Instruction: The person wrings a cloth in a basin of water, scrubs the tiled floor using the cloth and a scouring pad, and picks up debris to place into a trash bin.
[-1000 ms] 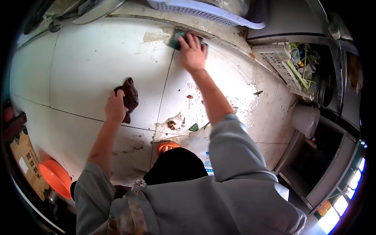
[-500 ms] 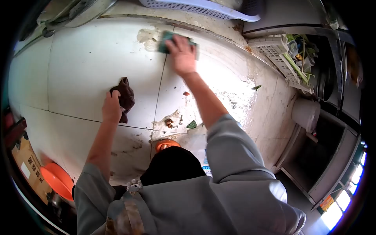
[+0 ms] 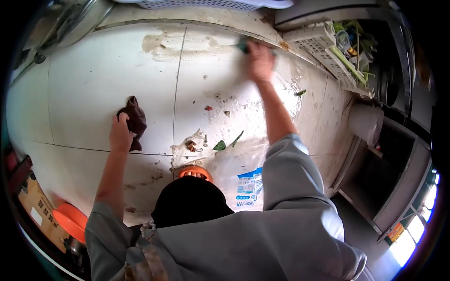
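Note:
My left hand (image 3: 121, 135) grips a crumpled dark brown cloth (image 3: 136, 118) resting on the white tiled floor (image 3: 93, 84). Farther out, my right hand (image 3: 260, 64) presses a green scouring pad (image 3: 243, 45) to the tiles close to the back ledge; it is blurred and mostly covered by the fingers. A murky wet patch (image 3: 154, 43) lies left of the pad. Between my arms are a green leaf (image 3: 219, 145), a small red scrap (image 3: 208, 108), brown food scraps (image 3: 191, 146) and wet spots.
A clear plastic bag with blue print (image 3: 251, 185) lies by my orange slipper (image 3: 183, 171). A lavender basket (image 3: 201, 4) stands on the ledge. At the right are a white crate of vegetables (image 3: 309, 40) and a white bucket (image 3: 365, 122); an orange basin (image 3: 70, 222) is at lower left.
My right hand has swept the green pad to the right along the ledge, leaving a wet streak. My left hand stays on the cloth. The view has shifted slightly; more of the plastic bag shows.

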Demonstrator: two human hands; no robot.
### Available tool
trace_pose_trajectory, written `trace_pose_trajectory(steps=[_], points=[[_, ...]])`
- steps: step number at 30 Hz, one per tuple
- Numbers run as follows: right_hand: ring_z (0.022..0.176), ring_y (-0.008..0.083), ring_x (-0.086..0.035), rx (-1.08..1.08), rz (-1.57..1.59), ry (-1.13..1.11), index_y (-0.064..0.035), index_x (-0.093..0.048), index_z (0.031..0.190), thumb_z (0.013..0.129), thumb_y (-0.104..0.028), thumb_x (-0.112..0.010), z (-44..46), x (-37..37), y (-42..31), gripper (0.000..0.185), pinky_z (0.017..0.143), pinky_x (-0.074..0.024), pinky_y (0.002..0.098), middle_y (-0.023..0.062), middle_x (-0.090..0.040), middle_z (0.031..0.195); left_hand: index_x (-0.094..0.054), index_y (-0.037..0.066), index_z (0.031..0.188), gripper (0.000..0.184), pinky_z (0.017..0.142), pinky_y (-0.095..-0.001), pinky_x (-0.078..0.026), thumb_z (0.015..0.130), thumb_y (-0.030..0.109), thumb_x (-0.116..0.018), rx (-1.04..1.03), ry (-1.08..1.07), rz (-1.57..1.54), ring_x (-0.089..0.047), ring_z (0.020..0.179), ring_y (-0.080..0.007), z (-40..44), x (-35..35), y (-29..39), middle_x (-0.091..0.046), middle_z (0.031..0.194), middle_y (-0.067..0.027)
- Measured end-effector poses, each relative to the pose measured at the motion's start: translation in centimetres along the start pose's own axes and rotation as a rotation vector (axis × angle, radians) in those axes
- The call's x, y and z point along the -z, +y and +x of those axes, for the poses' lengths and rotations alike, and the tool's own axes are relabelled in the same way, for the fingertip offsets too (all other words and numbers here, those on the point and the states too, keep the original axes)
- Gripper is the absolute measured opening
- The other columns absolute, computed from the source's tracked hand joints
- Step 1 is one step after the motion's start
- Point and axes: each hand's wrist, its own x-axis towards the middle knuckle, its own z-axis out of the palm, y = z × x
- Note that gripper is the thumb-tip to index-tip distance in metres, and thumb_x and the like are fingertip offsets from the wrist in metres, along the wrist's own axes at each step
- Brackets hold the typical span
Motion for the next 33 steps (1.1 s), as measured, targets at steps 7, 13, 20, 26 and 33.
trace_pose_trajectory(steps=[7, 13, 20, 26, 33], points=[[0.128, 0.0291, -0.032, -0.829, -0.043, -0.069, -0.0246, -0.036, 0.134, 0.086, -0.025, -0.04, -8.6, 3.7, 20.5, 0.048, 0.101, -0.0277, 0.0489, 0.0058, -0.03, 0.142, -0.042, 0.011, 0.097, 0.051, 0.073, -0.042, -0.048, 0.06, -0.001, -0.075, -0.037, 0.028, 0.069, -0.054, 0.091, -0.0347, 0.3, -0.3, -0.1, -0.047, 0.1, -0.0117], [0.126, 0.028, -0.033, -0.745, -0.053, -0.126, -0.0197, -0.036, 0.133, 0.084, -0.04, -0.048, -3.7, 4.5, 10.9, 0.054, 0.097, -0.0305, 0.0522, 0.0132, -0.031, 0.14, -0.042, 0.011, 0.097, 0.049, 0.074, -0.0427, -0.047, 0.061, 0.0, -0.074, -0.031, 0.021, 0.034, -0.054, 0.09, -0.0356, 0.3, -0.3, 0.0, -0.048, 0.101, -0.0126], [0.124, 0.0251, -0.037, 0.229, 0.058, -0.183, -0.0294, -0.046, 0.124, 0.083, -0.021, -0.051, -11.0, 5.0, -11.0, 0.042, 0.093, -0.0317, 0.0623, 0.0045, -0.038, 0.135, -0.045, 0.01, 0.099, 0.042, 0.075, -0.043, -0.046, 0.066, 0.0, -0.069, -0.044, 0.058, -0.011, -0.054, 0.092, -0.036, 0.0, -0.2, 0.0, -0.049, 0.1, -0.0142], [0.126, 0.0277, -0.032, -0.552, -0.077, -0.052, -0.0277, -0.041, 0.129, 0.085, -0.026, -0.05, -1.5, 2.5, 0.0, 0.045, 0.091, -0.0326, 0.06, 0.0053, -0.034, 0.138, -0.044, 0.012, 0.097, 0.039, 0.075, -0.0427, -0.047, 0.068, 0.0, -0.067, 0.005, 0.056, -0.014, -0.054, 0.092, -0.0339, -0.4, -0.1, 0.1, -0.048, 0.099, -0.0129], [0.127, 0.0269, -0.032, 0.263, 0.176, -0.109, -0.0291, -0.044, 0.126, 0.079, -0.013, -0.049, -3.1, 0.5, -20.8, 0.05, 0.097, -0.0237, 0.0603, 0.0036, -0.035, 0.138, -0.045, 0.013, 0.097, 0.036, 0.075, -0.0435, -0.047, 0.07, 0.004, -0.066, 0.007, 0.053, -0.059, -0.053, 0.091, -0.0332, -0.5, -0.2, -0.3, -0.048, 0.1, -0.012]])
